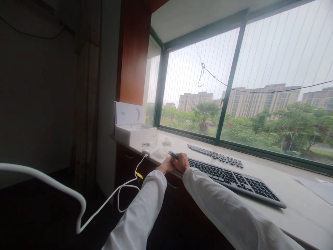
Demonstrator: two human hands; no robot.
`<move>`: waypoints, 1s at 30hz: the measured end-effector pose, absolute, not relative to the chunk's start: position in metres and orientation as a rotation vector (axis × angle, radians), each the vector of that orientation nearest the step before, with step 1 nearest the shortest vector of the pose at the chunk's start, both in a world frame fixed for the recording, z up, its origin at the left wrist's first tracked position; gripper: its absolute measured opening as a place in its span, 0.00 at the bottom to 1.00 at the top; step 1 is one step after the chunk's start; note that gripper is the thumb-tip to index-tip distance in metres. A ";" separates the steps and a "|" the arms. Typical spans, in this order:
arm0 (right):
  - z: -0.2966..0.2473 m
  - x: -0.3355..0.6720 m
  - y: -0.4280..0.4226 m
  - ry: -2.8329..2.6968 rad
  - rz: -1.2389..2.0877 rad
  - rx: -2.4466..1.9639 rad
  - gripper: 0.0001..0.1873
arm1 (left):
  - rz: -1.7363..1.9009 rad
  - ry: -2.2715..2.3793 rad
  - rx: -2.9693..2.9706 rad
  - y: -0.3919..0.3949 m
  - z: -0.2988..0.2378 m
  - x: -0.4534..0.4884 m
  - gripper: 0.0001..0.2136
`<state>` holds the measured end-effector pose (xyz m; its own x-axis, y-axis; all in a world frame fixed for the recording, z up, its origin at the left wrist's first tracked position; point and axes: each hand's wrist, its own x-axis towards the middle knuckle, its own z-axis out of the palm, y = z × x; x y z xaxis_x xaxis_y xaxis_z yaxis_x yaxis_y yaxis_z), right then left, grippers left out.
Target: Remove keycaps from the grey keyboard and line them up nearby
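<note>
At the desk's front edge, beside the left end of a dark keyboard (229, 177), my two hands are close together. My right hand (183, 161) is closed around a small, dark, stick-like object (173, 155), whose end pokes out toward the left. Its exact kind does not show. Against it, my left hand (167, 165) has its fingers curled in; whatever they hold is hidden. Behind the keyboard lies a row of loose dark keycaps (215, 154), in groups.
An open white box (135, 133) stands at the desk's far left. Near it lie a white plug-like piece (151, 151) and crumpled clear plastic (163, 152). A white cable (101, 206) hangs off the edge. Paper (316, 187) lies at right, below the window.
</note>
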<state>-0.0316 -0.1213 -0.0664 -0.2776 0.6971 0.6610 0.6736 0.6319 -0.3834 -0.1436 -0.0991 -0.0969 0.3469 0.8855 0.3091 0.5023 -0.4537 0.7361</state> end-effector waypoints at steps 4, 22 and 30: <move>-0.062 -0.029 -0.115 -1.726 0.380 -1.023 0.16 | 0.998 1.290 2.126 -0.113 -0.092 -0.142 0.12; -0.021 0.107 -0.096 -1.431 0.240 -1.190 0.21 | 1.204 1.197 2.033 -0.121 -0.091 -0.136 0.15; -0.016 0.251 -0.119 -1.541 -0.303 -1.407 0.25 | 1.283 1.277 2.016 -0.122 -0.091 -0.134 0.15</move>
<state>0.2512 -0.1188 -0.0160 0.1612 0.6143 0.7724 0.8608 0.2953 -0.4145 -0.1337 -0.1220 -0.0909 0.1484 0.8672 0.4753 0.4708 -0.4847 0.7372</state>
